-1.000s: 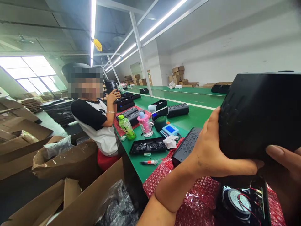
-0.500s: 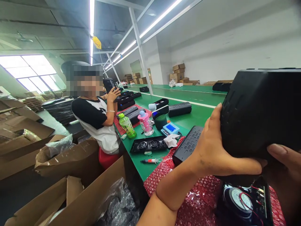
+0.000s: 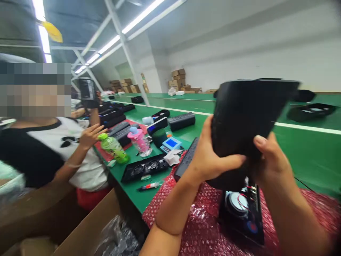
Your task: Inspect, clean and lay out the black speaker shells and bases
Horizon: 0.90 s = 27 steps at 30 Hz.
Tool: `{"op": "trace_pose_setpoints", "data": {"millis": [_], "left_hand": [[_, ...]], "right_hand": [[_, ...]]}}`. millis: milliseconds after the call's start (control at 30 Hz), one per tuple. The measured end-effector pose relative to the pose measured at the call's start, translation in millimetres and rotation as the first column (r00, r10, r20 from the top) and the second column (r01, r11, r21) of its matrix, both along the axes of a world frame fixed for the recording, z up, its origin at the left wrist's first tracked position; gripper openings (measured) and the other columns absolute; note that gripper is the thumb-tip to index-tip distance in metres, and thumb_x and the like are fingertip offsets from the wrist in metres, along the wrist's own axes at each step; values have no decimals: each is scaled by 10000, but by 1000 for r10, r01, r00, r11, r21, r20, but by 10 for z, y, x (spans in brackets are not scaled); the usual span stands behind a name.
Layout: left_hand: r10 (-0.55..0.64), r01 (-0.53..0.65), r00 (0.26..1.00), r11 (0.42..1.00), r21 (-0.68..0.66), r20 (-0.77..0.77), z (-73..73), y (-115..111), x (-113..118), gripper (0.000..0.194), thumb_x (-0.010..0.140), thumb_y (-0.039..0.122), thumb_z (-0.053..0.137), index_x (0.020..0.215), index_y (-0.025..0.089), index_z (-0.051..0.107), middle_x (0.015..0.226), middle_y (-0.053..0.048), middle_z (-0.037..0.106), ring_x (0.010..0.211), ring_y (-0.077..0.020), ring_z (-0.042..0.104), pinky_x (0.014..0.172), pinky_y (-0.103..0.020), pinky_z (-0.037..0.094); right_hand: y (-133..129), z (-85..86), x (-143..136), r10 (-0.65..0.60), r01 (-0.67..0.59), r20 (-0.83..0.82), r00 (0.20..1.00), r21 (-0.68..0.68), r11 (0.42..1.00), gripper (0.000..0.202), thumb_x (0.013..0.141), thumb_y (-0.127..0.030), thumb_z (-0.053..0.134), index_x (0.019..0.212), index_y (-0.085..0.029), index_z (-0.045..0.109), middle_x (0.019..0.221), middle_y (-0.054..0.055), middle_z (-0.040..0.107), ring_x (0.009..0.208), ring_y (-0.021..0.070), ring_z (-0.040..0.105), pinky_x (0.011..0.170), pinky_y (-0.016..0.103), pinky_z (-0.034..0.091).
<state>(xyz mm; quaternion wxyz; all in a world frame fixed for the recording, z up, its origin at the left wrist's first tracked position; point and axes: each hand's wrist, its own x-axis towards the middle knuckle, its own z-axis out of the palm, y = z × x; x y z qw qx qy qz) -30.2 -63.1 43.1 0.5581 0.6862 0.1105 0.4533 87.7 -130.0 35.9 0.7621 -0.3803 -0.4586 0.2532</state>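
Both hands grip a black housing: the left hand (image 3: 210,156) has its fingers on the left side and its thumb across the lower front, and the right hand (image 3: 274,160) holds the lower right, its thumb on the front. The housing (image 3: 247,117) is held raised over the near part of the green table (image 3: 314,145). Below it, an open speaker unit (image 3: 241,213) with a round driver and red wires lies on red bubble wrap (image 3: 207,220). Just left of the left hand is a grille case (image 3: 186,160); further left are a white tissue (image 3: 173,157), a black panel (image 3: 145,167) with two round openings and, nearer, a syringe (image 3: 148,186). Beyond the panel stand a blue-screened device (image 3: 172,143), a pink bottle (image 3: 140,142) and a green bottle (image 3: 114,148). At the far left, a person (image 3: 61,142) has one hand by the green bottle. Cardboard boxes (image 3: 178,80) are stacked at the far side, before the wall.
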Motion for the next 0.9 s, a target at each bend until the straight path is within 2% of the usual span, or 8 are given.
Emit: {"op": "trace_pose_setpoints", "data": {"millis": [67,133,433,567,667,767,900], "left_hand": [[-20,21,999,1000,-17,41,-7,40,33,1008,634,281,869,1474,269,312,1451,-90,517,1351,-334,510,1184,-525,380],[-28,29,999,999,-19,46,-16,80,58,1014,634,287,874,1477,271,311,1462,-97,510,1353,-332,510,1182,-523,381],[-134,133,988,991,27,70,-18,169,97,991,631,336,882,1453,278,331,1443,-100,535,1346,-325,525,1147,-497,433],[-79,76,993,997,30,83,-38,151,113,998,644,340,877,1466,277,315,1499,-109,476,1377,-338,490,1166,-519,407],[-114,109,991,992,70,66,-47,138,102,1015,664,329,867,1496,289,288,1491,-101,481,1381,-334,484,1176,-520,391],[-150,147,988,982,115,20,-49,142,76,1070,645,288,875,1519,303,259,1472,-95,495,1372,-340,489,1168,-526,395],[-125,123,992,986,114,12,-48,146,74,1119,620,252,873,1531,295,225,1461,-106,495,1357,-348,498,1148,-534,411]], "right_hand": [[37,16,-9,79,-77,-54,995,25,997,597,917,-540,548,1454,-296,456,1465,29,521,1374,292,482,1131,482,472],[70,20,-10,99,-94,-98,990,56,994,615,933,-558,528,1477,-294,421,1493,18,490,1398,277,455,1130,456,480],[52,9,-30,-12,12,-9,1000,6,1000,690,968,-551,470,1560,-317,204,1583,20,355,1435,231,407,1139,451,480],[41,45,-7,0,0,3,1000,8,1000,700,943,-577,490,1542,-315,242,1561,25,389,1430,251,412,1109,447,507],[20,68,27,-3,3,11,1000,9,1000,706,928,-584,513,1533,-321,261,1555,19,397,1437,254,401,1138,450,478],[5,79,49,23,-22,-21,1000,27,999,685,921,-541,544,1517,-317,291,1538,16,423,1430,248,413,1167,451,447],[18,65,64,72,-66,-77,994,87,994,613,934,-461,578,1484,-294,365,1521,17,447,1418,244,430,1181,441,432]]}}
